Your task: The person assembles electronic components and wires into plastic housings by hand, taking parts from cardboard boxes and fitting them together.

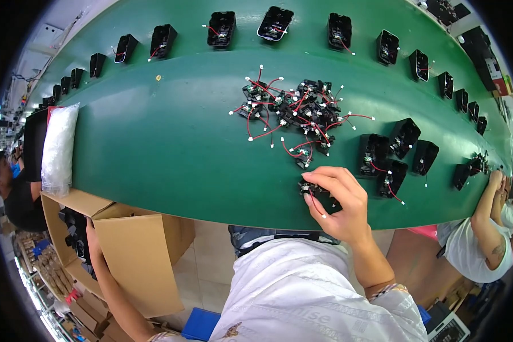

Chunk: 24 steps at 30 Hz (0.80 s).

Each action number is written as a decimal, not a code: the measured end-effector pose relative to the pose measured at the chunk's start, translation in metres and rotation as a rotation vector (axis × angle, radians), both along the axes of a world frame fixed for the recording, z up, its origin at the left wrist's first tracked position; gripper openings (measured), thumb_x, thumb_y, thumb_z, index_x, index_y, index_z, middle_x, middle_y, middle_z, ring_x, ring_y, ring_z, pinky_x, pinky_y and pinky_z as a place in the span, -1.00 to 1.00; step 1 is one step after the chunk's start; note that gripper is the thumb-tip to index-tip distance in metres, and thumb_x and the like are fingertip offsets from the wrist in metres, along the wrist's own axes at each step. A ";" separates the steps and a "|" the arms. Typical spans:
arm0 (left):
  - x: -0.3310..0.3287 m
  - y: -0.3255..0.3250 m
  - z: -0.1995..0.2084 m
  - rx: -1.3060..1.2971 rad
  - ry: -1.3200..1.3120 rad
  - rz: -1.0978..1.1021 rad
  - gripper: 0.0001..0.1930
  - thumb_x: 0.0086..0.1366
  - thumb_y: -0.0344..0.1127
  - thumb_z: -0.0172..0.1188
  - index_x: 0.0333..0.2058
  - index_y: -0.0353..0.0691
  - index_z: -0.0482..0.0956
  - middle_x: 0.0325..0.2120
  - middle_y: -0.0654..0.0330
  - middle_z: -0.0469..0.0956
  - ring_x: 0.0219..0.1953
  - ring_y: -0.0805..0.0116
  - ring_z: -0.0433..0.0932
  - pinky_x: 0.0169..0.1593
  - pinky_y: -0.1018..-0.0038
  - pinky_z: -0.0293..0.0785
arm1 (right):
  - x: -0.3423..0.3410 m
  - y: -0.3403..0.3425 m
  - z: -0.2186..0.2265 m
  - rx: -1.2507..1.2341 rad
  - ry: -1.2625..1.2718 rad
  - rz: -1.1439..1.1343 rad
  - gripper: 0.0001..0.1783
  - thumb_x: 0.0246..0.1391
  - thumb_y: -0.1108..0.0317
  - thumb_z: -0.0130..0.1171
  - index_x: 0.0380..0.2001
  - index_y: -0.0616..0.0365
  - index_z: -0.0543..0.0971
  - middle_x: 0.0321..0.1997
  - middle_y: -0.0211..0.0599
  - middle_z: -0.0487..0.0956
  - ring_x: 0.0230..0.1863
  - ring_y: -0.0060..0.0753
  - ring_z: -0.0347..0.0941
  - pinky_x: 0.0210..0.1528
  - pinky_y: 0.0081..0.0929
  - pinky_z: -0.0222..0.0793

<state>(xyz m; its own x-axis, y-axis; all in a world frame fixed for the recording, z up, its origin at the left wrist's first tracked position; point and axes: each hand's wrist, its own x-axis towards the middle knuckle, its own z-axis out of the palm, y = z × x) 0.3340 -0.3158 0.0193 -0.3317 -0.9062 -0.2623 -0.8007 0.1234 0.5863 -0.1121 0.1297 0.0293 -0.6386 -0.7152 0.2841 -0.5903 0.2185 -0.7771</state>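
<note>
My right hand (345, 202), near the table's front edge, pinches a small black plastic part (308, 188) with a thin red wire and white plug hanging from it. Just beyond lies a loose pile of similar wired parts (310, 108). To the left, my left arm reaches down into an open cardboard box (134, 251), where black housings (74, 228) show. Only the back of my left hand (94, 242) is visible there, and its fingers are hidden. Right of my right hand, several black housings (375, 149) stand together, some with red wires sticking out.
A curved row of black housings (221, 28) runs along the far side of the green table (154, 142). At its left end lies a clear plastic bag (60, 148). One person (481, 245) works at the right; another (20, 194) is at the far left.
</note>
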 end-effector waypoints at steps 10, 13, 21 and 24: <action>0.039 -0.001 -0.004 0.234 0.118 0.058 -0.38 0.24 -0.36 0.26 0.25 -0.34 0.27 0.11 0.08 0.45 0.05 0.28 0.44 0.08 0.35 0.42 | -0.001 -0.002 0.001 -0.002 0.003 -0.003 -0.57 -0.25 0.58 0.34 -0.17 0.16 0.66 -0.22 -0.20 0.61 -0.26 -0.23 0.53 -0.24 -0.43 0.44; -0.004 0.006 0.017 0.242 0.079 0.009 -0.39 0.23 -0.37 0.25 0.24 -0.32 0.29 0.10 0.09 0.47 0.02 0.28 0.47 0.05 0.34 0.45 | 0.001 -0.003 0.000 -0.001 0.019 0.008 -0.57 -0.25 0.58 0.34 -0.18 0.17 0.66 -0.22 -0.21 0.61 -0.28 -0.22 0.52 -0.24 -0.43 0.43; 0.023 -0.018 0.004 0.419 0.310 -0.029 -0.36 0.20 -0.41 0.24 0.25 -0.30 0.26 0.08 0.11 0.48 0.01 0.25 0.54 -0.03 0.31 0.53 | 0.001 -0.003 0.002 0.004 0.020 -0.006 -0.58 -0.26 0.59 0.35 -0.19 0.18 0.66 -0.23 -0.21 0.61 -0.29 -0.22 0.51 -0.24 -0.42 0.43; 0.044 -0.026 -0.004 0.406 0.354 -0.008 -0.35 0.19 -0.40 0.24 0.26 -0.29 0.24 0.08 0.11 0.48 0.02 0.25 0.54 -0.02 0.31 0.54 | -0.001 -0.001 0.001 -0.010 0.016 -0.014 -0.58 -0.26 0.59 0.35 -0.19 0.17 0.66 -0.22 -0.22 0.61 -0.28 -0.22 0.51 -0.24 -0.41 0.43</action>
<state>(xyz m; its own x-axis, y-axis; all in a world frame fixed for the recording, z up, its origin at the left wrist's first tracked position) 0.3783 -0.3422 0.0157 -0.4694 -0.7524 -0.4621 -0.5457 -0.1643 0.8217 -0.1128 0.1290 0.0306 -0.6436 -0.7035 0.3016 -0.5998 0.2188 -0.7697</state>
